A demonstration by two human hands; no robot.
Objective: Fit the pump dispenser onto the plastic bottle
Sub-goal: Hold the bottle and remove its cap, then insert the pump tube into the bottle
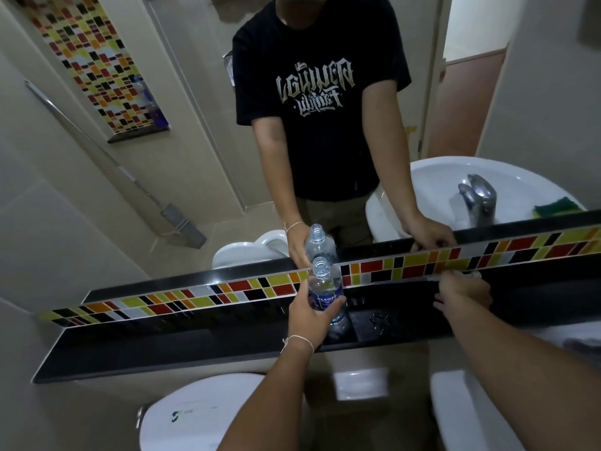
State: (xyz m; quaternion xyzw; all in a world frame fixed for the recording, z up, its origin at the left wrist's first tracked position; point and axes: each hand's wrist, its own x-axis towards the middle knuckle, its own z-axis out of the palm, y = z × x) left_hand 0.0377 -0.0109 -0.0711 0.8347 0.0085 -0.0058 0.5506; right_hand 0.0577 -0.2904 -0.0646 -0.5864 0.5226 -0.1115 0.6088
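Note:
A clear plastic bottle point(324, 284) with a blue label and an open, capless neck stands upright on the black shelf point(195, 340) below the mirror. My left hand point(310, 315) is wrapped around its lower half. My right hand point(463, 289) rests farther right at the back of the shelf, fingers curled on a small white part point(468, 274) lying against the tile strip. That part looks like the pump dispenser, mostly hidden by my fingers. The mirror repeats the bottle and both hands.
A coloured mosaic tile strip point(406, 266) runs along the shelf's back. Water drops point(377, 319) lie on the shelf right of the bottle. A white toilet cistern point(201, 415) is below left, a white basin point(461, 408) below right. The mirror shows a tap and a sponge.

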